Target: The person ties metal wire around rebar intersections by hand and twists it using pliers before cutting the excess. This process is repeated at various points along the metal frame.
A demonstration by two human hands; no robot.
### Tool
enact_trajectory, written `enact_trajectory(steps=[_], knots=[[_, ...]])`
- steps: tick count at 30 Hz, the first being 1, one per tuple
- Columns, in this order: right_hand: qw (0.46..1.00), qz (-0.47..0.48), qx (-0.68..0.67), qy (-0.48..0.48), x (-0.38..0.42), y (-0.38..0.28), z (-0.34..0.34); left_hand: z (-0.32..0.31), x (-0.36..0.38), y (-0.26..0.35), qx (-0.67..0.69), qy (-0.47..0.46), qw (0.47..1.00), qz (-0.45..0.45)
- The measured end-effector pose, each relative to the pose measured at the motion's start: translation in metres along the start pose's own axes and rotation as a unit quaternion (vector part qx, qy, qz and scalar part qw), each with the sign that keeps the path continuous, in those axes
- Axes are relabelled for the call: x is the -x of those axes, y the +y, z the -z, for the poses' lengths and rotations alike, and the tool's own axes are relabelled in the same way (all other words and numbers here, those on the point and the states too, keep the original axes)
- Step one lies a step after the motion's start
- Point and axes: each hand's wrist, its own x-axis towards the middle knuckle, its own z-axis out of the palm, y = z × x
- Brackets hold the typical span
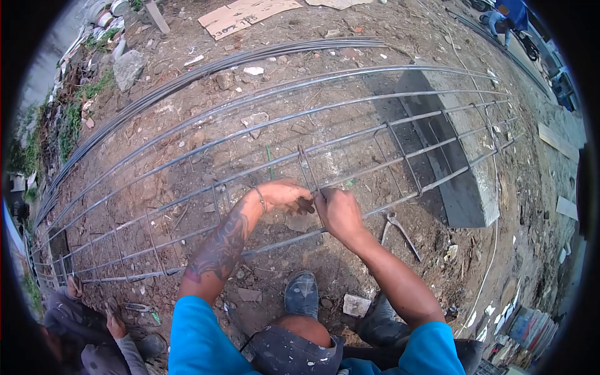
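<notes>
In the head view, my left hand (pixel 284 195) and my right hand (pixel 339 212) meet at the middle of a long steel rebar cage (pixel 375 167). My right hand is closed, thumb and fingers pinched beside a rusty stirrup (pixel 305 165) where it crosses a long bar. My left hand's fingers are curled in at the same crossing, close to the right thumb. Whatever is between the fingers is hidden or too thin to name. A pair of pincers (pixel 406 239) lies on the dirt right of my right hand, handles spread. Several more stirrups cross the bars on both sides.
A concrete block (pixel 465 203) sits beneath the cage's right part. A bundle of loose bars (pixel 250 56) lies beyond it. Another person's hand (pixel 114 320) is at lower left, beside the cage. Cardboard (pixel 250 15) lies at the top; another person (pixel 495 22) bends at upper right.
</notes>
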Motion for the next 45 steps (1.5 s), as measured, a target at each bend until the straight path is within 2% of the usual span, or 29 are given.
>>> enact_trajectory(steps=[2, 4, 5, 7, 8, 9, 12, 13, 15, 16, 18, 19, 21, 24, 27, 29, 30, 31, 33, 34, 36, 37, 39, 40, 42, 43, 45], knots=[[1.0, 0.001, 0.005, 0.003, 0.001, -0.002, 0.002, 0.003, -0.004, -0.003, 0.027, 0.013, 1.0, 0.001], [1.0, -0.006, 0.001, -0.003, 0.002, -0.004, 0.003, 0.009, -0.015, -0.009, 0.262, 0.029, 0.963, -0.064], [1.0, -0.013, 0.0, -0.007, 0.002, -0.004, 0.004, 0.007, -0.021, -0.014, 0.262, 0.027, 0.963, -0.063], [1.0, -0.006, 0.0, 0.001, 0.003, -0.001, 0.001, -0.006, -0.021, -0.015, 0.15, 0.171, 0.967, -0.112], [1.0, 0.003, 0.0, 0.012, 0.002, 0.0, 0.001, -0.009, -0.019, -0.016, 0.155, 0.197, 0.956, -0.152], [1.0, 0.002, 0.0, 0.013, 0.001, 0.0, 0.002, -0.012, -0.019, -0.017, 0.154, 0.196, 0.956, -0.153], [1.0, -0.009, 0.008, -0.004, 0.0, -0.003, 0.004, -0.027, -0.011, -0.02, -0.033, 0.322, 0.898, -0.299], [1.0, -0.01, 0.008, -0.007, 0.0, -0.003, 0.005, -0.032, -0.008, -0.019, -0.033, 0.322, 0.898, -0.298], [1.0, -0.011, 0.009, -0.008, 0.0, -0.003, 0.006, -0.04, -0.003, -0.017, -0.091, 0.384, 0.873, -0.287], [1.0, -0.005, 0.008, -0.002, -0.001, -0.002, 0.006, -0.044, -0.001, -0.015, -0.092, 0.383, 0.873, -0.288], [1.0, 0.002, 0.006, 0.002, -0.001, -0.001, 0.005, -0.052, 0.001, -0.014, -0.158, 0.416, 0.821, -0.359], [1.0, 0.004, 0.003, 0.0, -0.001, -0.001, 0.006, -0.054, 0.001, -0.015, -0.158, 0.415, 0.821, -0.358], [1.0, 0.006, 0.0, -0.001, -0.003, 0.0, 0.007, -0.055, 0.0, -0.017, -0.172, 0.412, 0.786, -0.428], [1.0, 0.013, -0.011, 0.007, -0.004, 0.0, 0.009, -0.051, 0.001, -0.019, -0.219, 0.382, 0.772, -0.458], [0.999, 0.017, 0.008, -0.035, -0.011, 0.005, 0.02, -0.047, -0.002, -0.024, -0.222, 0.364, 0.767, -0.481], [0.972, 0.111, 0.143, -0.149, -0.018, 0.0, 0.048, -0.048, 0.003, -0.021, -0.22, 0.358, 0.775, -0.472], [0.947, 0.125, 0.225, -0.194, -0.028, -0.008, 0.061, -0.05, 0.005, -0.021, -0.217, 0.35, 0.786, -0.462], [0.946, 0.124, 0.227, -0.195, -0.035, -0.02, 0.071, -0.051, 0.005, -0.022, -0.215, 0.35, 0.786, -0.463], [0.871, 0.209, 0.401, -0.193, -0.051, -0.047, 0.081, -0.048, 0.003, -0.02, -0.262, 0.359, 0.762, -0.471], [0.871, 0.209, 0.402, -0.189, -0.06, -0.054, 0.075, -0.049, 0.005, -0.018, -0.264, 0.359, 0.76, -0.473], [0.786, 0.336, 0.495, -0.156, -0.074, -0.068, 0.06, -0.054, 0.009, -0.016, -0.211, 0.387, 0.778, -0.447], [0.785, 0.337, 0.496, -0.156, -0.078, -0.074, 0.06, -0.052, 0.006, -0.016, -0.211, 0.388, 0.778, -0.447], [0.694, 0.419, 0.555, -0.188, -0.083, -0.085, 0.063, -0.046, -0.003, -0.018, -0.06, 0.375, 0.849, -0.367], [0.691, 0.421, 0.556, -0.192, -0.083, -0.091, 0.067, -0.045, 0.006, -0.008, -0.055, 0.376, 0.849, -0.366], [0.651, 0.441, 0.576, -0.223, -0.082, -0.095, 0.075, -0.042, 0.021, 0.01, -0.212, 0.369, 0.859, -0.286], [0.649, 0.44, 0.577, -0.227, -0.08, -0.088, 0.076, -0.041, 0.018, 0.006, -0.207, 0.368, 0.86, -0.286], [0.698, 0.528, 0.475, -0.089, -0.074, -0.067, 0.077, -0.036, 0.007, -0.005, -0.219, 0.383, 0.826, -0.35]])
